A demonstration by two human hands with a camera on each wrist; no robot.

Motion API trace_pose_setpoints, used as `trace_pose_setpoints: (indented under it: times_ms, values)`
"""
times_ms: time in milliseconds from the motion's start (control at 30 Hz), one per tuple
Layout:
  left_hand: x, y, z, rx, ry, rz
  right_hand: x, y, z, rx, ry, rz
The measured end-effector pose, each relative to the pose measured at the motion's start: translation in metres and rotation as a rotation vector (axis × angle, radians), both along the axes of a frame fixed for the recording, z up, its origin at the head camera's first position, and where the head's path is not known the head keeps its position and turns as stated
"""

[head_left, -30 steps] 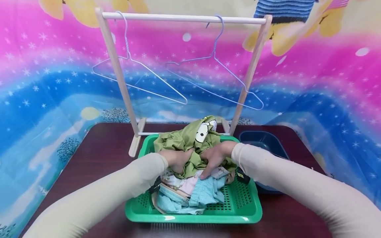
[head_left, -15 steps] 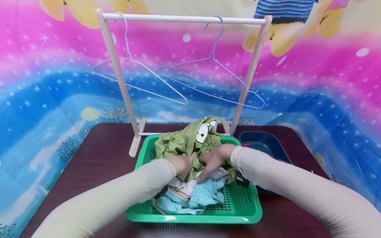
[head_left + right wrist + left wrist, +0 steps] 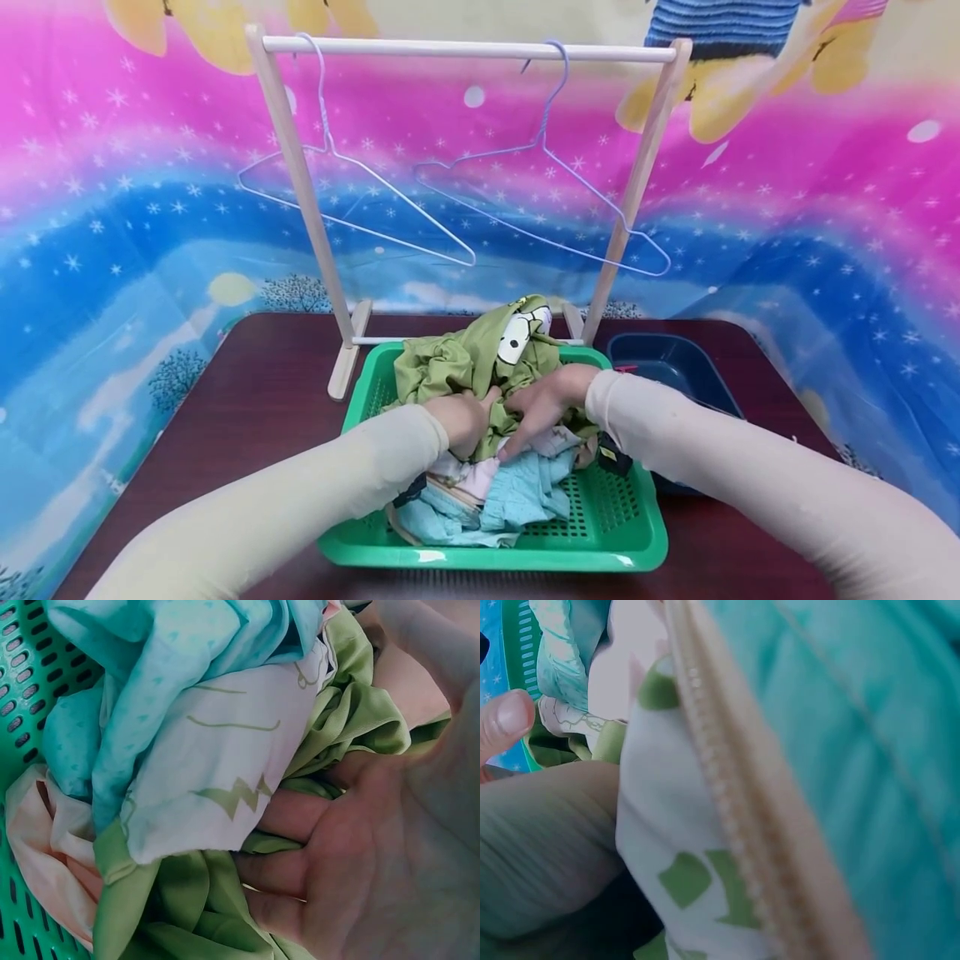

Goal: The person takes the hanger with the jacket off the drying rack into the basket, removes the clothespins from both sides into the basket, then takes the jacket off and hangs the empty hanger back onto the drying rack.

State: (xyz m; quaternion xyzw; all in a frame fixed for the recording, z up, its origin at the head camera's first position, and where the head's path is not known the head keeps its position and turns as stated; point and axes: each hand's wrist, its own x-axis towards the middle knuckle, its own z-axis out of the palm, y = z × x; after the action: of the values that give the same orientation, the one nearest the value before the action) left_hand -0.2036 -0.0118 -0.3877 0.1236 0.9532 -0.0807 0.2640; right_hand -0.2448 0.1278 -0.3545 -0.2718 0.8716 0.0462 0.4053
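Note:
An olive-green garment with a white cartoon print lies bunched on top of clothes in a green basket. My left hand reaches down into its near side, thumb extended and the other fingers buried in cloth; I cannot tell whether they grip. Close beside it, my right hand is spread over the green cloth. Its fingers run straight in among the green folds, at the edge of a white printed cloth. Light-blue cloth lies nearest the basket's front.
Behind the basket stands a wooden rack with two wire hangers, a left one and a right one. A dark-blue basin sits to the right, with a small red item at its edge.
My left hand has shifted right and sunk further among the clothes, closer to the right hand. The right hand has barely moved. The right hanger has swung slightly.

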Motion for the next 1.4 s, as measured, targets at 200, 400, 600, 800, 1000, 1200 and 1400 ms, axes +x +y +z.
trace_pose_setpoints:
  times_ms: [200, 400, 600, 800, 1000, 1200, 1400]
  values:
    - [-0.001, 0.001, -0.003, -0.015, 0.000, -0.016, 0.000, 0.002, -0.001, -0.007, 0.019, 0.015]
    - [0.003, -0.006, 0.000, 0.058, 0.042, -0.041, 0.000, 0.004, -0.001, -0.032, 0.027, 0.028]
    - [0.006, -0.012, 0.002, 0.082, 0.081, -0.067, 0.003, 0.004, -0.002, -0.069, 0.040, 0.047]
    - [0.007, -0.018, 0.009, 0.160, 0.050, -0.062, 0.009, 0.013, -0.003, -0.134, 0.015, -0.011]
    - [0.013, -0.027, 0.022, 0.259, 0.020, -0.063, 0.014, 0.025, 0.001, -0.228, -0.006, -0.040]
    - [0.010, -0.043, 0.044, 0.355, 0.039, -0.118, 0.013, 0.040, 0.019, -0.301, 0.019, 0.014]
    - [0.005, -0.063, 0.073, 0.432, 0.136, -0.157, 0.009, 0.052, 0.047, -0.442, 0.069, 0.063]
